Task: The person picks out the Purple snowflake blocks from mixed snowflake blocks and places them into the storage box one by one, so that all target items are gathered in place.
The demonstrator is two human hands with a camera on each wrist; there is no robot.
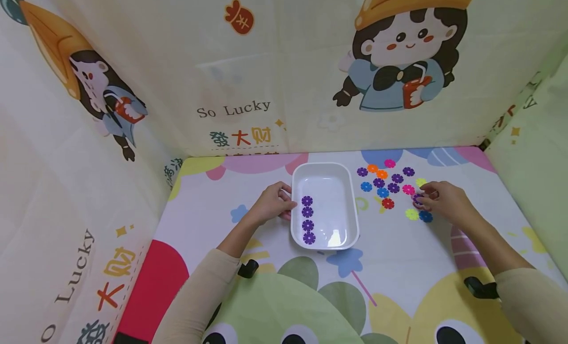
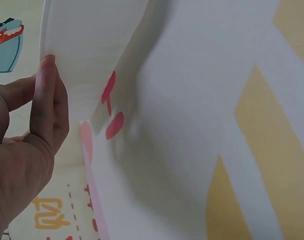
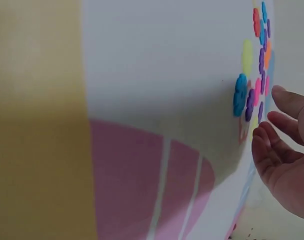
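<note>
My left hand (image 1: pixel 271 203) grips the left rim of a white tray (image 1: pixel 343 206); in the left wrist view its fingers (image 2: pixel 44 95) lie against the tray's outer wall (image 2: pixel 87 50). Inside the tray, along its left side, purple flower-shaped pieces (image 1: pixel 307 212) lie in a column. To the right of the tray, my right hand (image 1: pixel 445 201) hovers at the right edge of a group of loose flower pieces. A purple piece (image 3: pixel 250 105) lies near its fingertips, and the right wrist view shows a gap between thumb and fingers with nothing held.
Loose flower pieces in orange (image 1: pixel 382 174), pink (image 1: pixel 389 163), blue (image 1: pixel 366 187), red (image 1: pixel 388 203), yellow (image 1: pixel 411 214) and purple lie spread on the patterned tablecloth (image 1: pixel 266 294). Printed cloth walls (image 1: pixel 310 122) stand at the back and on both sides.
</note>
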